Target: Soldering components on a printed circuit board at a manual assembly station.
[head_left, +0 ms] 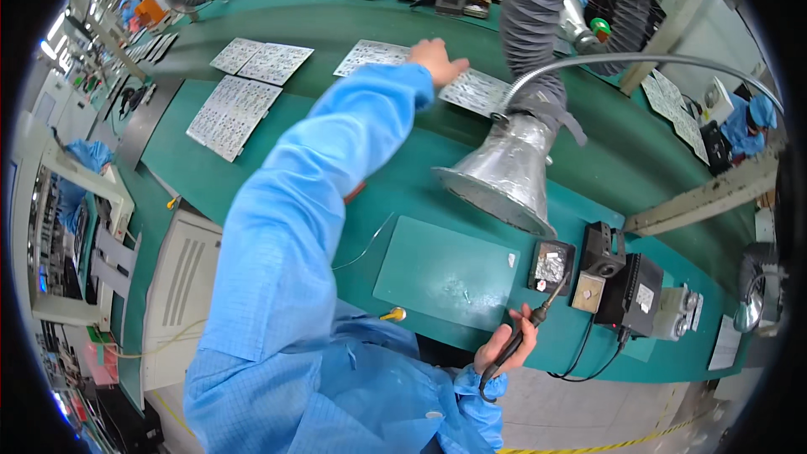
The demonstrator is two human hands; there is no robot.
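My left arm reaches far forward across the bench. My left hand (436, 62) is over the far strip, its thumb apart from the other fingers, which are partly hidden. To its left lies a white circuit board panel (370, 54), and by the thumb lies another white panel (476, 91); I cannot tell whether the hand touches either. Near the front edge, my right hand (508, 341) is closed around a soldering iron (538, 314). The iron's tip points up at a small dark tray (551, 266) with silvery bits in it.
A green mat (446, 272) lies before me. Above it hangs a silvery fume extraction hood (508, 172) on a grey hose (542, 17). On the right stand an iron holder (603, 250) and a black soldering station (632, 295). More panels (234, 116) lie at left. Co-workers sit farther off.
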